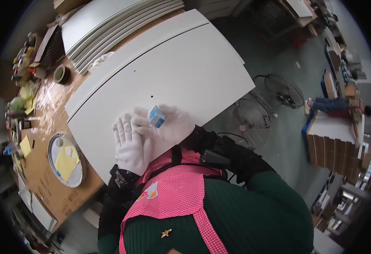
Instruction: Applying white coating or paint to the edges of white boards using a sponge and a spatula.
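Note:
Both my hands wear white gloves. My right hand (pixel 170 125) grips a small blue and white block (pixel 156 116) between thumb and fingers, just above a large white panel (pixel 185 72). My left hand (pixel 130 144) lies flat on the panel's near edge, fingers spread, right beside and partly under the right hand. The panel rests on a brown workbench and has two small dark holes in its face. My pink checked apron and dark green sleeves fill the lower part of the view.
More white panels (pixel 109 29) are stacked at the back left. A round metal tray (pixel 52 158) with a yellow cloth, a tape roll (pixel 60 74) and clutter sit on the bench at left. Two floor fans (pixel 249 120) stand at right; a person (pixel 333 105) works by cardboard stacks farther right.

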`<action>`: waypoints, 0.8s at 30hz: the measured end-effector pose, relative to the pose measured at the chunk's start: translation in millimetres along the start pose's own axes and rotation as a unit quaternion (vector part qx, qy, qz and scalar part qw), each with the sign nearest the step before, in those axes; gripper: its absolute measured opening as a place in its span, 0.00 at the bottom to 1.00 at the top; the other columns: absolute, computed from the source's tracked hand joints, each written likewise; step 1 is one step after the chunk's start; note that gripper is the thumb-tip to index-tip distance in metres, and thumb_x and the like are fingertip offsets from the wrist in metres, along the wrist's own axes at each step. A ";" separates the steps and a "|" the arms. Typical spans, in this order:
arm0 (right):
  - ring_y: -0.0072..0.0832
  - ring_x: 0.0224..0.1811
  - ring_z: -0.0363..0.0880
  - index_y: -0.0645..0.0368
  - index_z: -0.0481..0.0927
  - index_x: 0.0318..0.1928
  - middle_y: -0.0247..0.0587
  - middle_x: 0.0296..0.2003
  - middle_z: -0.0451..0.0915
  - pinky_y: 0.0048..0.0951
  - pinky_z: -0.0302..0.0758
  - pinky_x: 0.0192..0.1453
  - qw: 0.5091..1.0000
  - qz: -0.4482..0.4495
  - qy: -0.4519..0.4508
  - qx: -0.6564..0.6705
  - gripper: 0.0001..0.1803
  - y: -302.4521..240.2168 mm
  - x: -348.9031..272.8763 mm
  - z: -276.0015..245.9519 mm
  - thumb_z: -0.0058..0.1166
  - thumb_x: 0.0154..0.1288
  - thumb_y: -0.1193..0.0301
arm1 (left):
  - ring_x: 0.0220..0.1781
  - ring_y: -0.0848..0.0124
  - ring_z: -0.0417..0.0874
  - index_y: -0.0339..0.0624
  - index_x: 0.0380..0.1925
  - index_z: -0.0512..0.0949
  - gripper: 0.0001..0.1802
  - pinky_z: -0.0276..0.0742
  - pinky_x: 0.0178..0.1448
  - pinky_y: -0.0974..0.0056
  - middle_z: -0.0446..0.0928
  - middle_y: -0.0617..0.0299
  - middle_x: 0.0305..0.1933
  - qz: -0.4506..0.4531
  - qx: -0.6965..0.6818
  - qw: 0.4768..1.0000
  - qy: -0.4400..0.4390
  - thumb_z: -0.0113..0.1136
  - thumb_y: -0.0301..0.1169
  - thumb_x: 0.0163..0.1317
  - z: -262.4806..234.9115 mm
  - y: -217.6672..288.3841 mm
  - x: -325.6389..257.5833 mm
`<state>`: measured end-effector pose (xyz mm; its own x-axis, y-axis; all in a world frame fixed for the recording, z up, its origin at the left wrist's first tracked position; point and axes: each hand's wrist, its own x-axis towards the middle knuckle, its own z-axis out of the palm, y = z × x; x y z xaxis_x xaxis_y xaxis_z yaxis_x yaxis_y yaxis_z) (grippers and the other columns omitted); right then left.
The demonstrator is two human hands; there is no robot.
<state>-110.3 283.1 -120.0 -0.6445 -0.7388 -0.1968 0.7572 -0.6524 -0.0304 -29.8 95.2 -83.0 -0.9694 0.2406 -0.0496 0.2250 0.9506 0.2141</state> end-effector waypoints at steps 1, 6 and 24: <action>0.58 0.71 0.60 0.70 0.62 0.67 0.61 0.68 0.64 0.63 0.51 0.76 0.998 -0.008 -0.019 0.051 0.35 -17.1 -5.1 -12.6 0.52 0.68 0.58 | 0.80 0.44 0.49 0.28 0.71 0.55 0.42 0.42 0.82 0.46 0.51 0.37 0.77 0.000 0.032 0.999 0.019 0.56 0.44 0.65 2.4 4.6 4.3; 0.31 0.40 0.78 0.66 0.63 0.61 0.46 0.44 0.74 0.41 0.82 0.47 0.959 -0.284 0.008 -0.007 0.36 -231.5 -164.5 -35.8 0.54 0.62 0.53 | 0.81 0.43 0.46 0.28 0.72 0.54 0.45 0.39 0.82 0.46 0.50 0.36 0.78 -0.005 0.029 0.999 0.017 0.57 0.47 0.65 -0.3 -15.6 8.6; 0.41 0.55 0.81 0.55 0.73 0.48 0.49 0.54 0.80 0.50 0.78 0.58 0.844 -0.531 0.066 0.046 0.09 -132.6 -57.0 -60.4 0.43 0.75 0.66 | 0.82 0.46 0.38 0.37 0.76 0.49 0.44 0.29 0.82 0.45 0.42 0.41 0.81 0.120 0.069 0.989 -0.060 0.47 0.53 0.68 15.5 99.2 169.0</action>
<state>-167.6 421.9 -164.0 -0.9326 0.2909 -0.2137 -0.2545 -0.9497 -0.1824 -169.8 233.2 -85.3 -0.8701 0.4755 -0.1301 0.4657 0.8794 0.0994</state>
